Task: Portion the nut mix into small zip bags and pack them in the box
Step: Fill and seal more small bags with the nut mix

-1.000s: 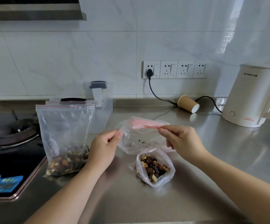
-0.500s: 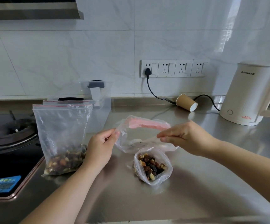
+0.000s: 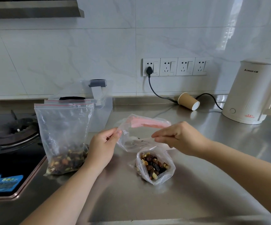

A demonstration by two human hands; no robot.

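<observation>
Little moved since half a second ago: right hand [image 3: 180, 138] a touch lower along the mouth of the small zip bag [image 3: 141, 135], left hand [image 3: 103, 146] as before. Both sets of fingers closed in a pinch on that bag's rim, left at its left edge, right at its near right edge, mouth stretched between them above the worktop [image 3: 204, 184]. Pink zip strip along the far lip; almost nothing inside, a few dark crumbs only.

Directly below, a filled small bag [image 3: 155, 166] standing on the worktop, mouth open, nut mix visible inside, just beside the held bag's lower edge. Big zip bag [image 3: 63, 135] upright left of the left hand, nut mix settled in its bottom, its base close to the hob [image 3: 9, 151] rim. Clear plastic box [image 3: 101, 104] behind it against the wall.

Wide bare steel in front of and right of the hands. Farther back, paper cup [image 3: 188, 101] on its side near the black cable [image 3: 157, 93], and kettle [image 3: 255, 91] at the far right, well apart from the bags.
</observation>
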